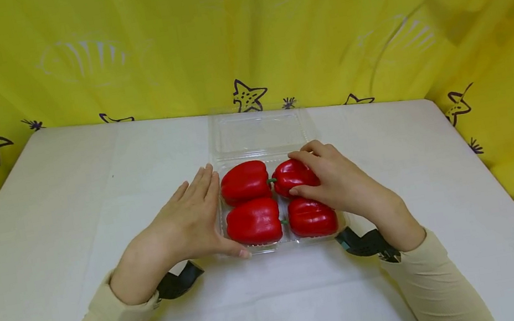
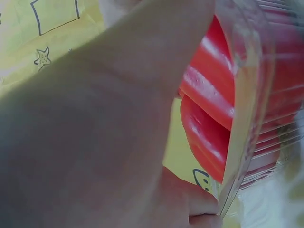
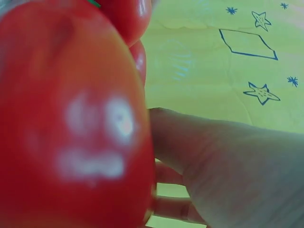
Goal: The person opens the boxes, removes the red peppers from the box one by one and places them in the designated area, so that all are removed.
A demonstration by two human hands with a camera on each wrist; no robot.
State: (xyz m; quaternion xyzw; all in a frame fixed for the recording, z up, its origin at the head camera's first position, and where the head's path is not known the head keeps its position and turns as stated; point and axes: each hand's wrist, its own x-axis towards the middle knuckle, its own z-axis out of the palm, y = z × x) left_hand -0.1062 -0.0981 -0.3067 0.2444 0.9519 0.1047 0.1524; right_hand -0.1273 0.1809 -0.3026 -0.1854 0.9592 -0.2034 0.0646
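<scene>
A clear plastic clamshell container (image 1: 275,246) holds several red bell peppers, two on the left and two on the right, their green stems facing the middle. My right hand (image 1: 338,178) grips the far right pepper (image 1: 291,175), thumb on its near side and fingers over the far side. Just below lies the near right pepper (image 1: 313,216). Along the container's left wall rests my left hand (image 1: 190,218), fingers straight and thumb stretched past the near left corner. Beside it are the far left pepper (image 1: 245,182) and the near left pepper (image 1: 254,222).
The container's transparent lid (image 1: 259,131) lies folded back toward the far table edge. A white cloth covers the table (image 1: 51,260). A yellow patterned curtain (image 1: 168,45) hangs behind and along both sides. Dark camera mounts (image 1: 180,280) sit at both wrists.
</scene>
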